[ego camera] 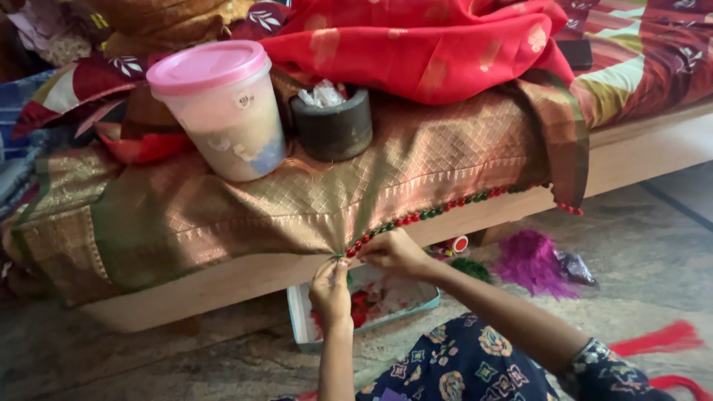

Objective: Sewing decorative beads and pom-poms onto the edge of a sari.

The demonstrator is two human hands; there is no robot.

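Both hands meet at the front edge of the bed, where the golden-green sari cloth (297, 200) hangs over the wooden side. The left hand (331, 293) pinches the hem from below, fingers closed on it. The right hand (394, 252) grips the same hem just beside it, at the end of a row of red and green bead tassels (438, 210) (running toward the right corner). On the cloth stand a pink-lidded plastic container (220, 108) and a dark round pot (332, 122).
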